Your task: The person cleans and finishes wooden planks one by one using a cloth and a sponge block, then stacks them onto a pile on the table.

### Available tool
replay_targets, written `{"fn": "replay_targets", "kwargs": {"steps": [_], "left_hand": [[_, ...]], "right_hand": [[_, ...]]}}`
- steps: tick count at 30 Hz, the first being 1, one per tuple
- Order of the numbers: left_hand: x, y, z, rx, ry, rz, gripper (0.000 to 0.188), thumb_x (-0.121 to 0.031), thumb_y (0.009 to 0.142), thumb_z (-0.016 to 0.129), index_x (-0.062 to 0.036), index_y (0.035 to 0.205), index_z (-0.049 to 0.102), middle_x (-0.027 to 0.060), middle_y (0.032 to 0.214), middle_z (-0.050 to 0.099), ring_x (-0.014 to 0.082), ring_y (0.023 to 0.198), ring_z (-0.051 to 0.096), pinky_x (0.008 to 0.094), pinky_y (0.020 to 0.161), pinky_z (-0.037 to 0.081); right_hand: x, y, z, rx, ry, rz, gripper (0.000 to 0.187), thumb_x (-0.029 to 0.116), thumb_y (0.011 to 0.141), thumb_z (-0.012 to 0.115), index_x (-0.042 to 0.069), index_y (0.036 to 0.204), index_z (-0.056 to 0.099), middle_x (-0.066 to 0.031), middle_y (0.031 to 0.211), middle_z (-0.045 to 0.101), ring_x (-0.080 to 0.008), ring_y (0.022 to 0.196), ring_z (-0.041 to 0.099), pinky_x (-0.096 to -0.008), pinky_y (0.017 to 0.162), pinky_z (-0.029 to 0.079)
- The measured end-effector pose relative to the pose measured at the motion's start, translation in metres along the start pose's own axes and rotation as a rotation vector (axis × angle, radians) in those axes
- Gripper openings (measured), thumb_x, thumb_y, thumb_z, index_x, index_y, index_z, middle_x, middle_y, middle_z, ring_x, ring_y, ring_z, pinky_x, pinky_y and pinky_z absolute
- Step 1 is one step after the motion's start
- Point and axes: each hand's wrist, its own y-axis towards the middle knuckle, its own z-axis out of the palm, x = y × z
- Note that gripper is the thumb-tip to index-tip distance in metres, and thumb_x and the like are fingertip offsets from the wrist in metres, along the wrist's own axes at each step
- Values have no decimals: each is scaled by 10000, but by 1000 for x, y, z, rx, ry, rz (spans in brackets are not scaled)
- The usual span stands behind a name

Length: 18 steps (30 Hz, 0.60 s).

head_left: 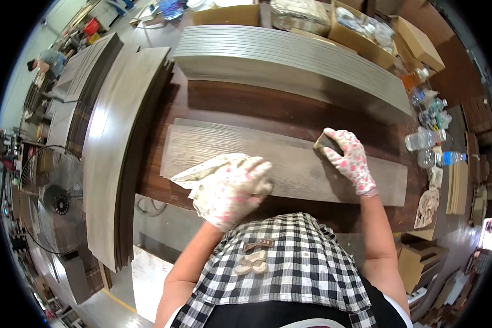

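A grey-brown wooden plank (295, 169) lies flat across the dark brown table in front of me. Its left part has a streaked, shiny look. My right hand (351, 159), in a white glove with pink spots, grips a small dark block, like a sanding sponge (324, 143), at the plank's far edge. My left hand (232, 194), gloved the same way and slightly blurred, is closed on a whitish cloth (205, 168) over the plank's near left part. One end of the cloth trails left across the wood.
Behind the plank stands a long stack of grooved boards (290, 60). More boards (117, 153) are piled at the left, beside a fan (59, 202). Plastic bottles (425, 140) and a crumpled rag (427, 208) line the right edge. Cardboard boxes (361, 46) sit at the back.
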Motion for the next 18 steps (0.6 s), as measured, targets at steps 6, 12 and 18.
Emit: {"fn": "replay_targets", "kwargs": {"steps": [6,12,18], "left_hand": [[-5,-10,4,36,-103,69,357,-207,747,589,-56,1071,577,98,1038,565,265,965,528,403,839,418],[3,-10,15,-29,-52,79,317,-214,738,577,-82,1024,607,81,955,578,257,928,534,398,767,425],[18,-26,30,126,-30,61,276,-257,710,593,-139,959,600,57,940,556,243,856,530,390,702,408]], "right_hand": [[82,67,53,96,141,-151,424,327,765,599,73,1103,575,-123,989,590,-287,941,552,-386,822,445],[184,158,135,72,277,-368,412,368,793,588,73,1081,576,-126,966,584,-289,960,543,-401,827,441],[187,164,135,176,139,-398,430,393,806,562,96,1117,565,-121,961,566,-293,941,532,-414,818,435]]}}
